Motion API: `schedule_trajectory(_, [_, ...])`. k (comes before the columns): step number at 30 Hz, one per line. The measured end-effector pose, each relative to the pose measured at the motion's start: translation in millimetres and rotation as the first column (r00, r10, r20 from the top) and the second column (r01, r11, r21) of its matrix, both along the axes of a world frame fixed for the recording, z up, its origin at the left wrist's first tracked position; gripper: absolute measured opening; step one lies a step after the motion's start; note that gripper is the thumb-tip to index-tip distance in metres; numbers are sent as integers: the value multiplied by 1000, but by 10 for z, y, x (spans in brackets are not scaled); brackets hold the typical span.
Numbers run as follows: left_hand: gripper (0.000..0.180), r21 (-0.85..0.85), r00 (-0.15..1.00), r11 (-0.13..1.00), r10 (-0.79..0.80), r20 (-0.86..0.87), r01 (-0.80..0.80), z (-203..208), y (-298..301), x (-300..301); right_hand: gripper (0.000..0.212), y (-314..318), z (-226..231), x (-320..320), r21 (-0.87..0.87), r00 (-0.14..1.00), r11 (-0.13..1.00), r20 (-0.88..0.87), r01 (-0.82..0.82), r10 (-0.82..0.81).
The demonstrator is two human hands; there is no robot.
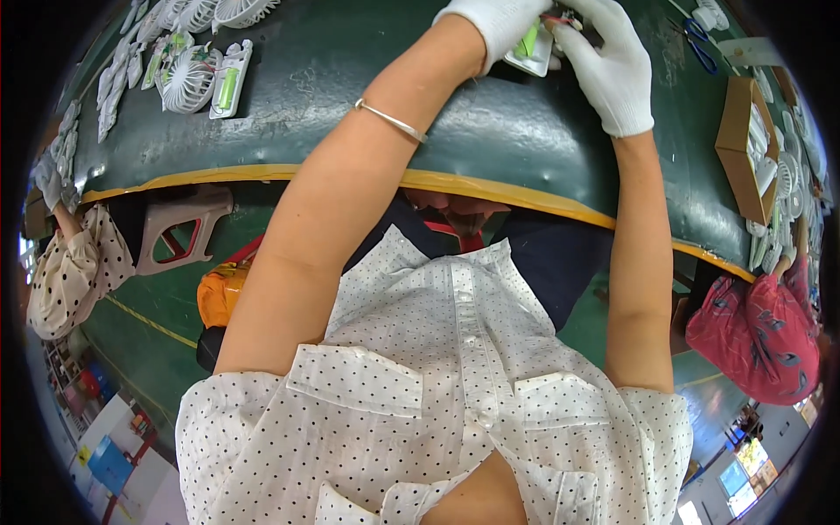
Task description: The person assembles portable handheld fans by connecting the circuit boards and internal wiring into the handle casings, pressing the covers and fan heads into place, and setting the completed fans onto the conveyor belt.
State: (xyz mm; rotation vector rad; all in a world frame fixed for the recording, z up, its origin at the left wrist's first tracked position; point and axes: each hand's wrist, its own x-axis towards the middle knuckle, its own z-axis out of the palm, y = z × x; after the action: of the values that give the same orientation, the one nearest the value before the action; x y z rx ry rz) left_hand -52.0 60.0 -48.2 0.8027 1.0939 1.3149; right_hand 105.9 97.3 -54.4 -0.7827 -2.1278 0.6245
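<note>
At the top edge of the view, my left hand point(500, 24), in a white knit glove, is closed on a white plastic fan handle point(530, 63) with a green battery point(528, 42) inside. My right hand point(619, 74), gloved the same way, comes from the right with thumb and fingers curled together by the handle's far end. Reddish wires point(553, 19) and a small part show between the two hands. What exactly the right fingertips pinch is too small to tell. Both forearms reach over the green tabletop point(350, 96).
Several white fan parts lie at the left, among them a round fan cage point(188, 80) and an open handle point(229, 80). Blue-handled scissors point(700, 44) rest far right, beyond a cardboard box point(744, 149) of white parts. Co-workers' sleeves point(744, 337) appear on both sides.
</note>
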Motion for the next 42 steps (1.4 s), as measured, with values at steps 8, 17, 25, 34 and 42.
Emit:
schedule_trajectory(8, [29, 51, 999, 998, -36, 0, 36, -15, 70, -6, 32, 89, -123, -29, -44, 973, 999, -230, 20, -30])
schedule_trajectory(17, [29, 190, 998, 981, 37, -48, -27, -221, 84, -10, 25, 139, -214, -70, 185, 989, 976, -116, 110, -90])
schedule_trajectory(25, [28, 252, 998, 968, 14, -63, 3, -275, 159, -78, 25, 161, -215, -113, 191, 984, 966, -58, 176, -167])
schedule_trajectory(34, [30, 187, 999, 982, 20, -33, -13, -258, 205, -96, 24, 196, -219, -131, 165, 983, 969, -47, 182, -177])
schedule_trajectory(42, [31, 267, 983, 963, 84, -165, -38, -313, 192, -62, 30, 330, -278, -11, 128, 987, 981, 50, 143, -151])
